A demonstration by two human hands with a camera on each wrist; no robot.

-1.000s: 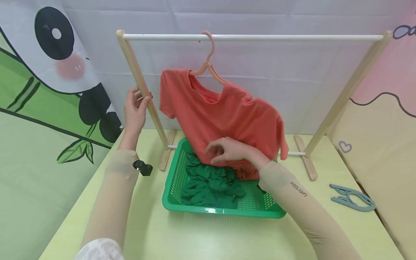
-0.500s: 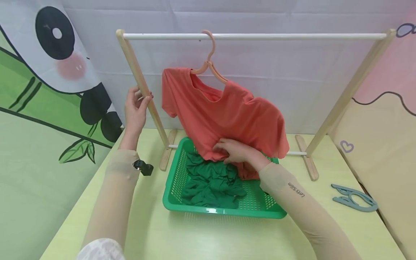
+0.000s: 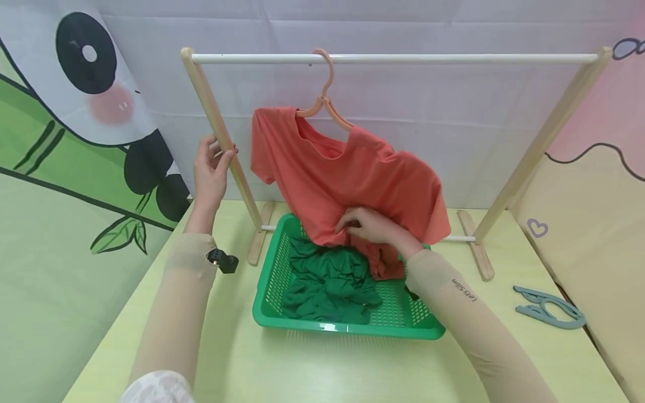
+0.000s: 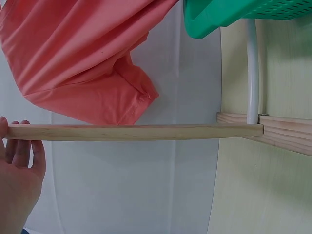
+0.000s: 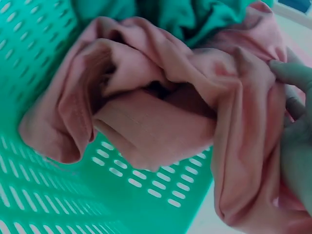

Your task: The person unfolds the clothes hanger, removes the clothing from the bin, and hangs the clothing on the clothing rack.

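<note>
Coral shirt (image 3: 342,170), partly in the right hand (image 3: 370,225)

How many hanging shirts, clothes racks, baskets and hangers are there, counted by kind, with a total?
Hanging coral-red cloth T-shirt: 1
Wooden clothes rack with a white rail: 1
Green perforated plastic basket: 1
Hangers: 2 (peach plastic hanger, folded grey-blue plastic hanger)
Total: 5
</note>
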